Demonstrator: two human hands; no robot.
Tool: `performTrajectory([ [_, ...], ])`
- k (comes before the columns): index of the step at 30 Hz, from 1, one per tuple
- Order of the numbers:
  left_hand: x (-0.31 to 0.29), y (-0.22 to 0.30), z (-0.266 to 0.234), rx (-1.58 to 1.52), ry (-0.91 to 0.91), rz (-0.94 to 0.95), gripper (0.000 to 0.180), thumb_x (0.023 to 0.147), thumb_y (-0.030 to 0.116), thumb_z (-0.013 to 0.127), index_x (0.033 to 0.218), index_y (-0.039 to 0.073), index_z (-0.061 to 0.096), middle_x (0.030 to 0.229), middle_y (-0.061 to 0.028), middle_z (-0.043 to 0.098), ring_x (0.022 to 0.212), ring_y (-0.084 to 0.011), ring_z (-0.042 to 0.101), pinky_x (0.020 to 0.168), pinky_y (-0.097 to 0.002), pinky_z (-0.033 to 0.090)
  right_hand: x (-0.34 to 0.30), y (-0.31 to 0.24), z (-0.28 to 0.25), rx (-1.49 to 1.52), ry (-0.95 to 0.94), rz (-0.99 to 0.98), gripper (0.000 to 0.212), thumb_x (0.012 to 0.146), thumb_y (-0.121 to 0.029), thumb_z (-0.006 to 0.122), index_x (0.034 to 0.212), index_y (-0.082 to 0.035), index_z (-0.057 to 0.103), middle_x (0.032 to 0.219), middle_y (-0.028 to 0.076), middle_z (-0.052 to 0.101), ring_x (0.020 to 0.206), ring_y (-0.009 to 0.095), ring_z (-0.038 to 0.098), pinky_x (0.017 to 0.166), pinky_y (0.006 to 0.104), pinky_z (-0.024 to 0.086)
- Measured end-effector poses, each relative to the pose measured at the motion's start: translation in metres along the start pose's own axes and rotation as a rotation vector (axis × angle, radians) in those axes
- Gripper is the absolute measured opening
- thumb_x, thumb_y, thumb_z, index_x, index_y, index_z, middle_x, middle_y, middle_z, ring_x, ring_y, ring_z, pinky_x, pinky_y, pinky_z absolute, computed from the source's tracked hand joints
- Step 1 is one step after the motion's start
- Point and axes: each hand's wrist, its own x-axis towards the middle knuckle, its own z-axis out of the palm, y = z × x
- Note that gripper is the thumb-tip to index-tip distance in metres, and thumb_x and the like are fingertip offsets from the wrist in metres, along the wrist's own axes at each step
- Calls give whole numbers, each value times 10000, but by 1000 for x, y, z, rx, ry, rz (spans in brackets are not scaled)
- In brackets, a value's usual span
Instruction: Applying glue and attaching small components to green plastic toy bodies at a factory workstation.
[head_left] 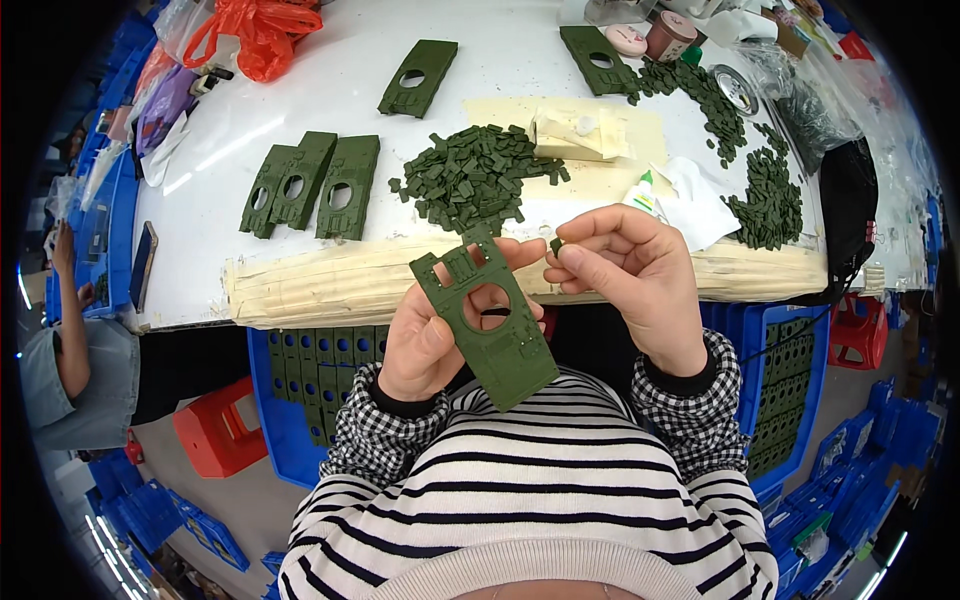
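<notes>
My left hand (pixel 418 345) grips a dark green plastic model tank hull (pixel 505 365), tilted, with a large round hole and two small square openings toward its far end. Between thumb and fingertips of my right hand (pixel 635 275) is a small green plastic piece (pixel 556 246), held just right of the hull and apart from it. Beyond the hull lies a heap of small green pieces (pixel 470 175) on the white table (pixel 330 75). Several similar hulls (pixel 348 190) rest left of the heap, and others lie farther back.
A glue bottle with a green tip (pixel 645 190) lies by a white tissue (pixel 700 205). Cream tape covers the table's front edge (pixel 300 285). More pieces (pixel 768 200) lie at right. Blue crates of hulls (pixel 775 440) flank my lap; red stools (pixel 220 430) and another person (pixel 75 370) are nearby.
</notes>
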Motion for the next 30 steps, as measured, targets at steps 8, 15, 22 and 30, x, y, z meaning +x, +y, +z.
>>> performTrajectory([
  [8, -2, 1, 3, -42, -8, -26, 828, 874, 467, 648, 1437, -29, 299, 1465, -278, 309, 1134, -311, 564, 951, -451, 503, -2, 0, 3, -24, 11, -17, 237, 898, -20, 633, 1118, 64, 609, 932, 129, 701, 853, 134, 689, 763, 237, 571],
  [15, 2, -1, 6, 48, 9, -22, 747, 913, 459, 590, 1435, 3, 311, 1457, -266, 330, 1137, -306, 567, 943, -451, 514, -5, -2, 4, -204, 132, -186, 162, 866, 7, 656, 1018, 59, 675, 912, 110, 709, 817, 121, 689, 730, 218, 559],
  [22, 1, -7, 7, 175, 11, 20, 576, 987, 234, 523, 1448, -24, 295, 1422, -180, 423, 1256, -234, 478, 1055, -392, 388, -13, -18, 9, -182, 37, -148, 129, 847, 9, 676, 967, 54, 660, 859, 74, 702, 761, 100, 675, 684, 198, 534],
  [30, 0, -12, 7, 208, -12, -20, 497, 996, 90, 465, 1442, -34, 285, 1403, -136, 441, 1305, -207, 422, 1095, -357, 318, -5, -10, 12, -547, -1, -475, 98, 731, -68, 744, 805, -43, 687, 1003, 73, 592, 920, 168, 544, 816, 292, 439],
])
